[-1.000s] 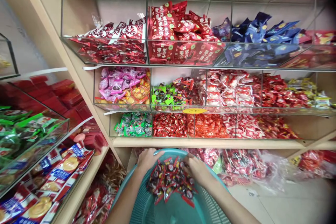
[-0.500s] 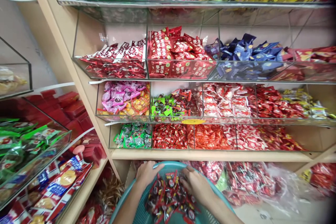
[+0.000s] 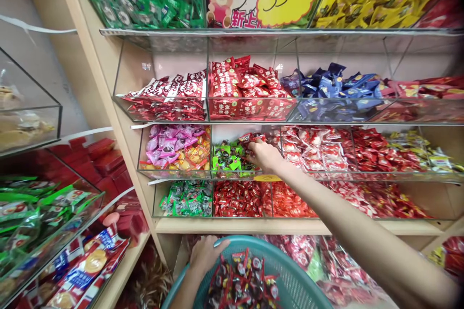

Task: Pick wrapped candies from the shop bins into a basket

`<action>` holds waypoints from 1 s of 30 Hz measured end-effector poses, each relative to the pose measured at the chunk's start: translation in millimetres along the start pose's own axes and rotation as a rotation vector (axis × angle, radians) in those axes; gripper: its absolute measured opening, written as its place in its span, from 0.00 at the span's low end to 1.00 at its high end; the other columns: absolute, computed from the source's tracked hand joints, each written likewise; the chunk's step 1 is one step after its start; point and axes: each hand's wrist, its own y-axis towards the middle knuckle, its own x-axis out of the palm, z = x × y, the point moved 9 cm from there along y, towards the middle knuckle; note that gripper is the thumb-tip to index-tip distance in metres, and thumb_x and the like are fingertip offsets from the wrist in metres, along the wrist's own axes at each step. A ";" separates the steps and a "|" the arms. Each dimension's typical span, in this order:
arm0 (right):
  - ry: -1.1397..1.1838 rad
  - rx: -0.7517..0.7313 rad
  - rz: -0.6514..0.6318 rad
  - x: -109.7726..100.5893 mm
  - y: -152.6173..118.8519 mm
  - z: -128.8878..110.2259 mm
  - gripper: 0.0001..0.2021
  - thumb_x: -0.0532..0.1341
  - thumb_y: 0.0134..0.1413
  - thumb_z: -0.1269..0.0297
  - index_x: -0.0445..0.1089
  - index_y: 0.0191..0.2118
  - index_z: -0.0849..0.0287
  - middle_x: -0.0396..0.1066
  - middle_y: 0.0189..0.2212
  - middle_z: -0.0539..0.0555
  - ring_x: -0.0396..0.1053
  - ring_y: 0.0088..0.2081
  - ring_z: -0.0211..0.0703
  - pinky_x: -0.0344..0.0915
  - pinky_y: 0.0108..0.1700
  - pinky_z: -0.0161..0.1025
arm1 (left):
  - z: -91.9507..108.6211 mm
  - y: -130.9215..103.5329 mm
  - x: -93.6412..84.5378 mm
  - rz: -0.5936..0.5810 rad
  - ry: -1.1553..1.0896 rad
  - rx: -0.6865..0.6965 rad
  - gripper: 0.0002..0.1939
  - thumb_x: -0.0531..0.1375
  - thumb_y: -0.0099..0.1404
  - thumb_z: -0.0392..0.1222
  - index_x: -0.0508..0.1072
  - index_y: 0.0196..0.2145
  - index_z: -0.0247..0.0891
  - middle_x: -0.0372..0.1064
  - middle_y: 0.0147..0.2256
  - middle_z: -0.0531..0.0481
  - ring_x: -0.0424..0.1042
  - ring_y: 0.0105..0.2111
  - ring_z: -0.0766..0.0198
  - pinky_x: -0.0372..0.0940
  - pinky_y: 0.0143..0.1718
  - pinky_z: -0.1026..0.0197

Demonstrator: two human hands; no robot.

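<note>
A teal plastic basket (image 3: pixel 304 277) holds a pile of dark red wrapped candies (image 3: pixel 241 277) at the bottom centre. My left hand (image 3: pixel 206 253) is closed on the basket's far left rim, thumb lying along the edge. My right arm stretches up to the shelf, where my right hand (image 3: pixel 266 154) is at dark red candies (image 3: pixel 250 139) in a clear bin, beside green-wrapped candies (image 3: pixel 228 157). Its fingers are bent round some of these red candies.
Clear bins of purple (image 3: pixel 168 142), white-and-red (image 3: pixel 315 147) and blue (image 3: pixel 335 82) packets line the shelves. A wooden upright (image 3: pixel 97 72) stands at left, beside more bins. Plastic bags of candy (image 3: pixel 348 270) lie under the bottom shelf.
My right hand has moved up from the basket to the shelf bin. My left hand stays on the rim. The view has tilted up a little, so the shelves sit lower.
</note>
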 end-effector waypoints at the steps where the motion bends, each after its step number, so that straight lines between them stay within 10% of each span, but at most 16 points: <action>1: -0.009 0.008 -0.025 6.1 7.8 0.4 0.15 0.61 0.54 0.60 0.67 0.46 0.60 0.68 0.45 0.63 0.71 0.43 0.53 0.65 0.39 0.41 | -0.3 0.4 -0.1 0.003 -0.003 0.003 0.29 0.44 0.62 0.65 0.74 0.30 0.41 0.76 0.36 0.43 0.74 0.40 0.50 0.61 0.34 0.60; 11: -0.062 0.102 -0.158 35.5 24.7 -0.3 0.16 0.60 0.54 0.62 0.68 0.47 0.66 0.70 0.45 0.67 0.70 0.45 0.54 0.67 0.41 0.43 | 0.1 1.6 -0.5 -0.005 0.002 0.008 0.29 0.44 0.61 0.65 0.73 0.29 0.41 0.76 0.35 0.43 0.74 0.38 0.50 0.60 0.32 0.60; 30: -0.105 -0.043 -0.143 11.9 19.8 13.2 0.13 0.55 0.57 0.65 0.72 0.42 0.66 0.72 0.42 0.67 0.71 0.43 0.56 0.65 0.39 0.44 | 2.1 -3.6 -2.6 -0.058 0.003 -0.026 0.30 0.43 0.63 0.64 0.76 0.37 0.41 0.75 0.40 0.41 0.72 0.44 0.51 0.61 0.39 0.61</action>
